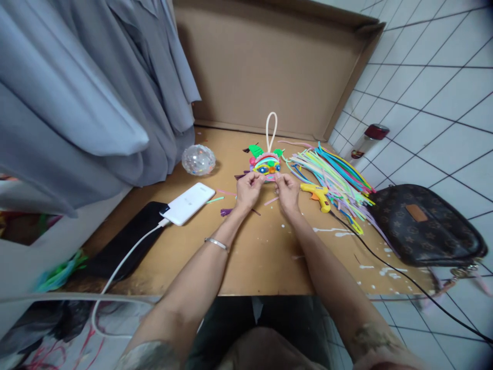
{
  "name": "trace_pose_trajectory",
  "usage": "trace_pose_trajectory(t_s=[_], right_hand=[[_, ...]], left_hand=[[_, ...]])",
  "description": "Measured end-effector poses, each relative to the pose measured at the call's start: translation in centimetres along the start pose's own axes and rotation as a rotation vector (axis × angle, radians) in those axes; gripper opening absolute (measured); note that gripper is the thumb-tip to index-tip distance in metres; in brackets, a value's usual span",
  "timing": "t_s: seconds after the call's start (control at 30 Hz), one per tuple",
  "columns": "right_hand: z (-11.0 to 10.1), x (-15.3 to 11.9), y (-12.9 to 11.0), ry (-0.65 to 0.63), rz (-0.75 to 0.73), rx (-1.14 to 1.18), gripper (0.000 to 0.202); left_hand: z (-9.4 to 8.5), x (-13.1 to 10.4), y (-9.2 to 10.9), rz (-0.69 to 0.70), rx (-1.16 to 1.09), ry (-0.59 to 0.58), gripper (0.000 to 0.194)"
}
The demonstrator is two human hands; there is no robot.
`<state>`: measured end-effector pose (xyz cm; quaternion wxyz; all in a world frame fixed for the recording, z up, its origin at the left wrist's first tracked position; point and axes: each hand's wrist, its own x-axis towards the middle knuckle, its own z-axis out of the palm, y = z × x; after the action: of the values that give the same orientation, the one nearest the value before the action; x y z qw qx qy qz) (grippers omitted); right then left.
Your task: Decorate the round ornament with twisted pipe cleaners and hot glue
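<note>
A colourful animal-head ornament (pixel 265 160) with green ears, large blue eyes and a white loop (pixel 271 128) on top stands at the middle of the table. My left hand (pixel 249 191) is closed at its lower left edge, thumb and fingers pinched together. From the other side, my right hand (pixel 287 191) pinches the lower right edge. A pink strip (pixel 270 177) on the ornament's lower part shows between my fingertips. My fingers cover part of the lower edge. To the right of my right hand lies a yellow glue gun (pixel 318 195).
Coloured pipe cleaners (pixel 335 177) lie in a bundle at right, beside a brown patterned bag (pixel 427 226). A clear faceted ball (pixel 198 160), a white power bank (pixel 187 203) with a cable and a black pouch (pixel 129 241) are at left. Cardboard (pixel 265 67) stands behind.
</note>
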<state>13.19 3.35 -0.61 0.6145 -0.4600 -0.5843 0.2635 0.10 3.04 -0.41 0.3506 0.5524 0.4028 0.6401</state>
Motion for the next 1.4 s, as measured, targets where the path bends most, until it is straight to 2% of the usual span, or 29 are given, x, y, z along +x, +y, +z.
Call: trace_pose_trajectory(t_s=[0.1, 0.23, 0.43, 0.6, 0.77, 0.9, 1.03, 1.2, 1.4], right_hand=[[-0.5, -0.3, -0.9, 0.047, -0.029, -0.011, 0.053], [-0.7, -0.5, -1.2, 0.045, -0.053, -0.028, 0.052], [-0.5, -0.2, -0.7, 0.066, 0.068, 0.120, 0.049], [0.0, -0.5, -0.5, 0.043, 0.157, 0.208, 0.045], [0.7, -1.2, -0.5, -0.008, 0.143, 0.218, 0.039], [1.1, -1.4, -0.5, 0.017, 0.156, 0.316, 0.039], [1.2, -1.5, -0.6, -0.016, 0.214, 0.391, 0.041], [0.4, -1.1, -0.5, 0.050, 0.244, 0.349, 0.046], [0.2, -0.8, -0.1, 0.080, 0.197, 0.331, 0.051]], left_hand=[[-0.2, 0.1, 0.0, 0.004, -0.029, -0.054, 0.038], [-0.3, 0.3, -0.3, -0.036, -0.053, -0.114, 0.039], [0.1, 0.5, -1.0, -0.089, -0.075, -0.163, 0.028], [0.1, 0.5, -1.0, -0.059, -0.023, -0.094, 0.020], [0.1, 0.2, -0.4, -0.067, 0.011, -0.068, 0.020], [0.6, -0.2, -0.5, -0.080, -0.044, -0.060, 0.020], [0.7, -0.3, -1.0, -0.102, -0.124, -0.037, 0.022], [0.3, -0.1, -1.0, -0.083, -0.043, -0.046, 0.022], [0.2, 0.0, -0.9, -0.072, 0.019, -0.052, 0.023]])
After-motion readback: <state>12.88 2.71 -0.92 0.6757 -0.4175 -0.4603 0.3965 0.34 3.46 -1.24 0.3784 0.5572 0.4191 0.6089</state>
